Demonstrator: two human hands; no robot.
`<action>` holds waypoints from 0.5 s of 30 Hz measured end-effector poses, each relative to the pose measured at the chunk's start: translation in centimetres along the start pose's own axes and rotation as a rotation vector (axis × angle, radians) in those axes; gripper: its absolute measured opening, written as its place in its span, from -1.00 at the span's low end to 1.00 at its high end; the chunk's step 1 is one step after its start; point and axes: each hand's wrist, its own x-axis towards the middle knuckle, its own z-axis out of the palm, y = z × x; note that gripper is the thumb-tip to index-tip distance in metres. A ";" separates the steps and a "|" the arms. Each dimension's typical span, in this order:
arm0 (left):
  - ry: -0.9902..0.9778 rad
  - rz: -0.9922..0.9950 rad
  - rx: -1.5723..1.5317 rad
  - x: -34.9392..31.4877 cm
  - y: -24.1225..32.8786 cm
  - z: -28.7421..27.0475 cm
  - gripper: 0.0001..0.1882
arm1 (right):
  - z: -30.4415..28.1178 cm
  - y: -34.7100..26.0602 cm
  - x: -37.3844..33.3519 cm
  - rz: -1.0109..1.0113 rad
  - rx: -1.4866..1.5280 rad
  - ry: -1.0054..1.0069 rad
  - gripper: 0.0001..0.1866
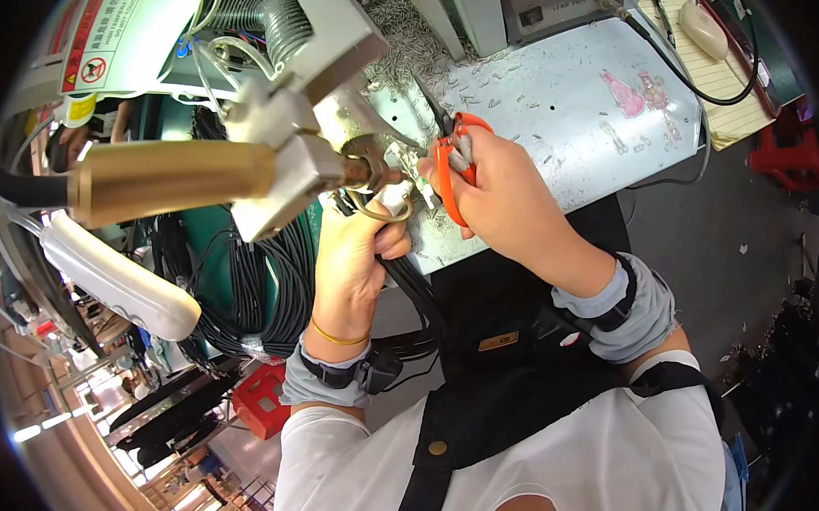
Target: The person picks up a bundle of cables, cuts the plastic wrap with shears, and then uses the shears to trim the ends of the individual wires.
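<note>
My right hand grips small scissors with orange handles, blades pointing up toward the machine. My left hand holds a bundle of black cables and pinches a small white connector at their end, right beside the scissors. Both hands sit just under the metal head of a machine with a brass cylinder sticking out to the left. A gold bangle circles my left wrist, and grey sleeves cover both forearms.
A pale metal worktable strewn with several small cut bits lies behind my hands. Coils of black cable hang at the left. A white handle juts out lower left. A red crate stands on the floor.
</note>
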 end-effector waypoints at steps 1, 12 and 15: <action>-0.006 -0.003 0.005 0.0 0.0 0.0 -0.85 | 0.0 0.0 0.0 0.005 -0.021 -0.004 -0.79; 0.020 0.045 0.027 -0.3 -0.1 0.5 -0.85 | 0.0 -0.2 -0.2 0.034 -0.062 -0.010 -0.81; -0.028 0.017 -0.031 -0.7 -0.1 0.2 -0.86 | 0.1 0.0 -0.4 0.009 0.028 0.005 -0.82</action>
